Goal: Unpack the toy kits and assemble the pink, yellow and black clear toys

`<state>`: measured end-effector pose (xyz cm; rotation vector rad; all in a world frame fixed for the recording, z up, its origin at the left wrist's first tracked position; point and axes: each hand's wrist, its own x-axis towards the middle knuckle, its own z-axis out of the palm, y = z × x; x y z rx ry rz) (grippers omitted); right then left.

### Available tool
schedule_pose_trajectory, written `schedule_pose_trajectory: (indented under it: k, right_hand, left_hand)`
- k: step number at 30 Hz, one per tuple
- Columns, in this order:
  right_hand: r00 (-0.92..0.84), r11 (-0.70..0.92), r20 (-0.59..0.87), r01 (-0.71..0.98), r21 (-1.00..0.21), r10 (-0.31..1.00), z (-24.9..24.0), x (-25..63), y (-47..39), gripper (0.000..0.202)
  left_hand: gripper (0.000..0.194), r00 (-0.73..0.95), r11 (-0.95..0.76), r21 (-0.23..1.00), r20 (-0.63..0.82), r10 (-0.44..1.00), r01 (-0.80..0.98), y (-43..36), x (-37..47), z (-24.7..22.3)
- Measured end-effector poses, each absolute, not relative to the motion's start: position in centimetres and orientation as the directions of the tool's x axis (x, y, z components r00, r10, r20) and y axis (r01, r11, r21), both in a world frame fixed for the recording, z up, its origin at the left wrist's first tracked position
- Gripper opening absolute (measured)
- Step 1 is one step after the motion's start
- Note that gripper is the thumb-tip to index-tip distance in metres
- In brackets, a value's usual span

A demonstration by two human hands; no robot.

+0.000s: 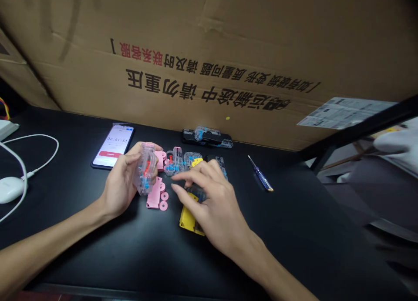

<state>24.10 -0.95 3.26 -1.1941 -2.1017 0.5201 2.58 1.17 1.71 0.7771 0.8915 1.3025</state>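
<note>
- The left hand (119, 183) was closed around a clear plastic piece (146, 168) with red and blue inside, raised above the worktop (130, 257).
- The right hand (217, 201) had thumb and forefinger apart, over a yellow piece (188, 220); whether it touched that was hard to tell.
- Pink parts (154, 197) lay between the hands, a screwdriver (260, 173) to the right.

Near the phone (112, 149), our left hand (120, 181) and slim forearm (65, 233) are bare; farther from it, our right hand (218, 201) and forearm (272, 266) match.
</note>
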Motion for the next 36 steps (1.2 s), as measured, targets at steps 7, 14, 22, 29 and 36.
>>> schedule_pose_trajectory:
  k: [7, 14, 22, 29, 36]
  right_hand:
    - [-0.362, 0.52, 0.379, 0.492, -0.698, 0.852, 4.8, 24.8, -0.1, 0.066]
    - [-0.365, 0.514, 0.379, 0.419, -0.748, 0.85, 2.7, 24.9, -0.1, 0.085]
    - [-0.271, 0.427, 0.373, 0.176, -0.887, 0.887, 1.9, 25.4, 0.0, 0.059]
    - [-0.343, 0.66, 0.568, 0.294, -0.692, 0.748, 2.3, 25.2, -0.6, 0.073]
    - [-0.243, 0.567, 0.516, 0.24, -0.788, 0.821, 1.4, 25.4, -0.4, 0.044]
  left_hand:
    - [0.033, 0.123, 0.074, 0.891, -0.021, 0.992, -0.447, 1.0, 3.3, 1.3]
    - [0.028, 0.164, 0.079, 0.902, -0.01, 0.986, -0.424, 1.0, 2.9, 1.0]
    - [0.042, 0.191, 0.091, 0.893, -0.005, 0.982, -0.441, 0.9, 3.0, 1.5]
    - [0.037, 0.209, 0.093, 0.88, 0.007, 0.978, -0.465, 1.1, 2.7, 1.5]
    - [0.045, 0.246, 0.069, 0.908, 0.039, 0.968, -0.413, 0.7, 2.9, 1.4]
